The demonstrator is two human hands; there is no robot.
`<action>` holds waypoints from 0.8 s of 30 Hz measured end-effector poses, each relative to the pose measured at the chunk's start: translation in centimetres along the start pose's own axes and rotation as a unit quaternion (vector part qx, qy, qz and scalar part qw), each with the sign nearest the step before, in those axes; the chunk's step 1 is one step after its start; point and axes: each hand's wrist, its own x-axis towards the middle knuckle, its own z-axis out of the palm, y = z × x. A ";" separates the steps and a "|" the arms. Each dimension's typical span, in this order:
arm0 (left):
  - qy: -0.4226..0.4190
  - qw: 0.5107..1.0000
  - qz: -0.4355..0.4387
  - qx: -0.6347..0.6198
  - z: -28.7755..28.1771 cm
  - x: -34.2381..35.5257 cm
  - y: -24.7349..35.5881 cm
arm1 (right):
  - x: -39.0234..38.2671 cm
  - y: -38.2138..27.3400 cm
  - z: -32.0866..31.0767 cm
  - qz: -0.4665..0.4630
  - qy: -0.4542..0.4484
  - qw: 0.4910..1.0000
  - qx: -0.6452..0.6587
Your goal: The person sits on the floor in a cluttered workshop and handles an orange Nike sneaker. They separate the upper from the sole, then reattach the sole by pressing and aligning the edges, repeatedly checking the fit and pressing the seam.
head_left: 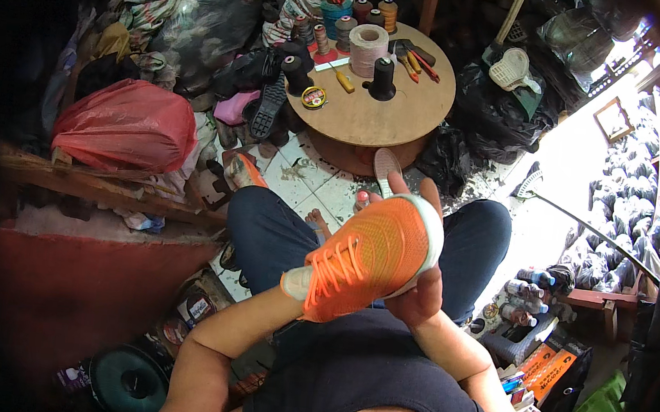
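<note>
An orange mesh sneaker (377, 245) with orange laces and a white sole is raised over my lap, its toe turned up and to the right. My left forearm (253, 317) runs into the shoe's opening, and the left hand is hidden inside. At the toe end, my right hand (420, 296) supports the shoe from the right and behind, palm against the sole edge and fingers reaching past the top. A second orange shoe (248, 171) lies on the floor beyond my left knee. Behind the raised toe, a pale sole-shaped piece (386, 168) shows in part.
Ahead stands a round wooden spool table (408, 122) with thread cones, pliers, a yellow-handled tool (345, 82) and a round tin. A red plastic bag (127, 125) sits left; black bags (480, 101) lie right. Bottles (524, 297) and a long-handled brush (532, 184) are on my right.
</note>
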 end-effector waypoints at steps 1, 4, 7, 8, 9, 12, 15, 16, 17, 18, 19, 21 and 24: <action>0.001 1.000 -0.005 -0.007 0.4 -0.3 0.2 | -0.2 0.3 0.4 -0.006 -0.009 1.000 0.009; 0.006 0.999 -0.025 -0.019 1.1 -0.3 1.0 | -0.5 0.8 1.0 -0.028 -0.008 1.000 0.008; 0.007 0.998 -0.048 -0.030 1.4 0.5 1.7 | -0.3 0.2 1.5 -0.040 -0.031 0.998 -0.027; 0.008 0.998 -0.054 -0.037 1.5 0.6 1.9 | -0.2 -0.1 1.8 -0.045 -0.042 0.997 -0.042; 0.008 0.997 -0.064 -0.048 1.6 0.8 2.2 | 0.1 -0.9 1.7 -0.032 -0.060 0.997 -0.043; 0.024 0.988 -0.101 -0.110 1.5 0.3 2.9 | 0.6 -2.8 1.6 -0.004 -0.069 0.997 -0.042; 0.027 0.954 -0.136 -0.266 -0.1 -0.9 3.6 | 0.0 -4.6 1.2 0.019 -0.050 0.997 -0.062; 0.048 0.932 -0.166 -0.317 -0.9 -1.3 3.8 | -0.2 -4.8 1.0 0.016 -0.034 0.997 -0.073; 0.008 0.909 -0.169 -0.381 -1.8 -1.2 3.9 | -0.2 -4.7 0.8 -0.009 -0.027 0.994 -0.110; 0.002 0.887 -0.186 -0.422 -2.5 -1.1 3.8 | -0.2 -4.3 0.6 -0.035 -0.023 0.988 -0.146; -0.041 0.904 -0.164 -0.393 -2.8 -1.1 3.5 | 0.0 -4.3 0.1 -0.061 -0.039 0.980 -0.185; -0.027 0.925 -0.176 -0.336 -3.0 -0.9 3.0 | 0.5 -4.2 -0.9 -0.110 -0.062 0.955 -0.269; 0.055 0.909 -0.242 -0.334 -1.9 -0.8 2.7 | 0.8 -4.2 -1.4 -0.158 -0.074 0.929 -0.326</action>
